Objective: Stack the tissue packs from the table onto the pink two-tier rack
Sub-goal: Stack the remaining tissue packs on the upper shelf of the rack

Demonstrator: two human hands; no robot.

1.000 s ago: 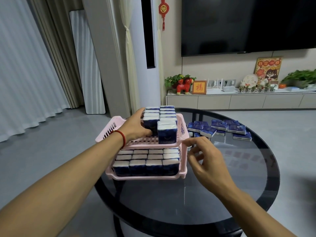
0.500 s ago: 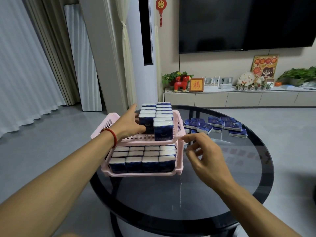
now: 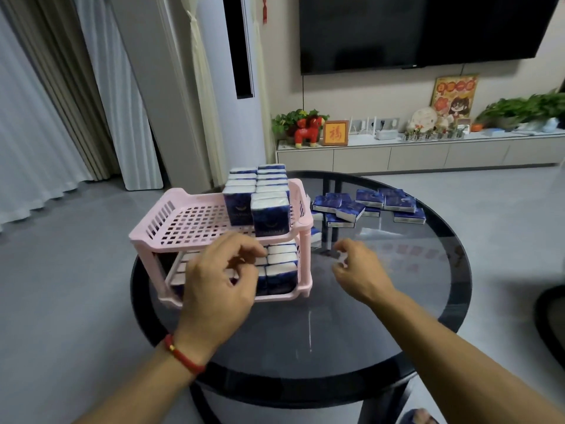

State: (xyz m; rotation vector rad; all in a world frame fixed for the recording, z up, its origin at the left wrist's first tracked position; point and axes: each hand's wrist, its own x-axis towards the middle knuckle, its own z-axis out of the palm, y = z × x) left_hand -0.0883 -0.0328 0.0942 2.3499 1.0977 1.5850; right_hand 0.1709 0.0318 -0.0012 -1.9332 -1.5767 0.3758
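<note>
The pink two-tier rack (image 3: 159, 231) stands at the left of the round black glass table (image 3: 412, 301). Several blue-and-white tissue packs (image 3: 270, 214) stand upright in two rows on the right side of its top tier; the left side of that tier is bare grid. More packs (image 3: 279, 270) fill the lower tier. A loose heap of packs (image 3: 370, 203) lies on the far side of the table. My left hand (image 3: 218, 283) hovers in front of the rack with fingers loosely curled, holding nothing. My right hand (image 3: 357, 270) hangs over the glass beside the rack, fingers loosely curled, empty.
A TV cabinet (image 3: 428, 154) with plants, a red toy horse and framed pictures runs along the back wall under a large dark screen. Curtains and a tall white unit stand at the left. Grey floor surrounds the table. A dark object sits at the right edge.
My left hand has let go of the packs on the top tier and drawn back toward me, in front of the rack. My right hand has shifted slightly down. The camera tilted downward.
</note>
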